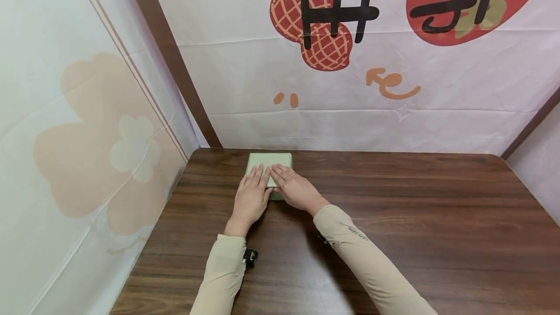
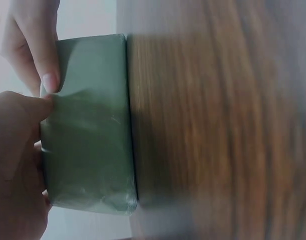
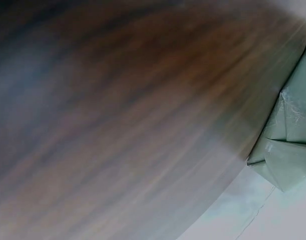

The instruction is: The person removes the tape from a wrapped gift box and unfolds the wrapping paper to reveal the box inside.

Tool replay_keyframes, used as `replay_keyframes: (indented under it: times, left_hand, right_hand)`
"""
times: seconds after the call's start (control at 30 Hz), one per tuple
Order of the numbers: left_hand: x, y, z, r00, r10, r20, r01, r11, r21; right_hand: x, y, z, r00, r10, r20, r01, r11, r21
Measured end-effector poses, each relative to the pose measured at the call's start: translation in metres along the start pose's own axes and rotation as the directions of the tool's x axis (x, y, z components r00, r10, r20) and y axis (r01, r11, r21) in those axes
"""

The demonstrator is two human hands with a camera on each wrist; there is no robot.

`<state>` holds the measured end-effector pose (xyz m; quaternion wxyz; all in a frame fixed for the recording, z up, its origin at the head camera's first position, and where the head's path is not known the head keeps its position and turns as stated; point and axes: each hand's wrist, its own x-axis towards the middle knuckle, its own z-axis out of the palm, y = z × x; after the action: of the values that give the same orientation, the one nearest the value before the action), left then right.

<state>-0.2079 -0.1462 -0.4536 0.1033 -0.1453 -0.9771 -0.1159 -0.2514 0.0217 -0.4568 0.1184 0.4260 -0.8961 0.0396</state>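
A light-green wrapped pack, box-shaped, lies on the brown wooden table at its far left. My left hand rests on the pack's top from the left, fingers straight. From the right, my right hand rests beside it, fingertips close to the left hand's. In the left wrist view, the pack's smooth front faces the camera, and both thumbs touch its upper front edge. The right wrist view shows one end of the pack with folded wrapping; no hand appears there.
The wood-grain tabletop stretches away to the right and toward the front. Behind it hangs a printed cloth backdrop with red peanuts and black characters. A pale cloth with flower prints stands along the left side.
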Motion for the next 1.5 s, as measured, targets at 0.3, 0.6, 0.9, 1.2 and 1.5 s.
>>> replay_keyframes:
  times: [0.3,0.6,0.9,1.2,1.5]
  left_hand:
    - [0.006,0.016,0.007,1.0,-0.017,0.01,0.017,1.0,-0.011]
    - [0.006,0.042,0.012,0.998,-0.069,0.001,0.069,0.997,0.02]
    - [0.005,0.064,0.015,0.997,-0.073,0.002,0.073,0.997,0.035]
    - [0.006,0.077,0.019,0.999,-0.052,-0.007,0.052,0.998,0.039]
    - [0.008,0.088,0.021,0.999,-0.032,0.004,0.032,0.998,0.05]
  right_hand:
    - [-0.011,0.008,-0.004,0.999,0.047,-0.027,-0.045,0.996,0.073]
    - [-0.026,0.019,-0.003,0.997,0.017,-0.073,-0.012,0.998,0.062]
    - [-0.045,0.028,-0.007,0.996,-0.008,-0.094,0.015,0.997,0.075]
    - [-0.061,0.035,-0.011,0.993,-0.017,-0.115,0.027,0.996,0.085]
    - [-0.073,0.038,-0.015,0.994,-0.007,-0.109,0.016,0.996,0.084]
